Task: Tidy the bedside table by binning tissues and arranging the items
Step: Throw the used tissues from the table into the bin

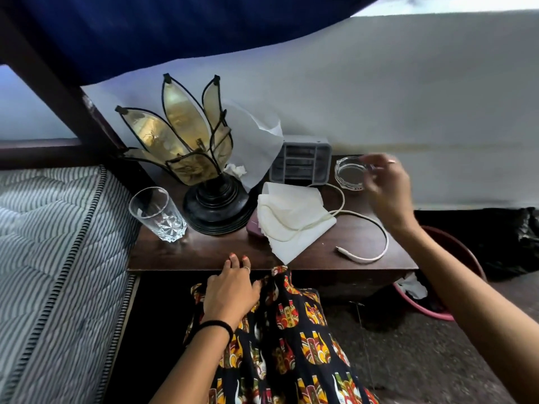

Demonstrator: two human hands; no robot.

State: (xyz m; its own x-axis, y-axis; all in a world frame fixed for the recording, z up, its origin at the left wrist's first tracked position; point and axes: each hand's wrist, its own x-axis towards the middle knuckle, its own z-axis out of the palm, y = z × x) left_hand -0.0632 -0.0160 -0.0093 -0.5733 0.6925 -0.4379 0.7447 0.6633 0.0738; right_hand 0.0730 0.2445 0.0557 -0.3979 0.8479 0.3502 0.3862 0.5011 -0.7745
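Here, right of centre, the right hand [385, 182] pinches the rim of the glass ashtray [350, 173] with curled fingers, at the back of the bench [204, 255]. Lower centre, the left hand [232, 290] rests flat, fingers relaxed, on the bench's front edge. A folded tissue [291, 217] lies mid-bench.

I can read no text, brand or number anywhere here. The glass ashtray [350, 172] shows a small red mark on its near rim, but it is too blurred for me to make out any letters.
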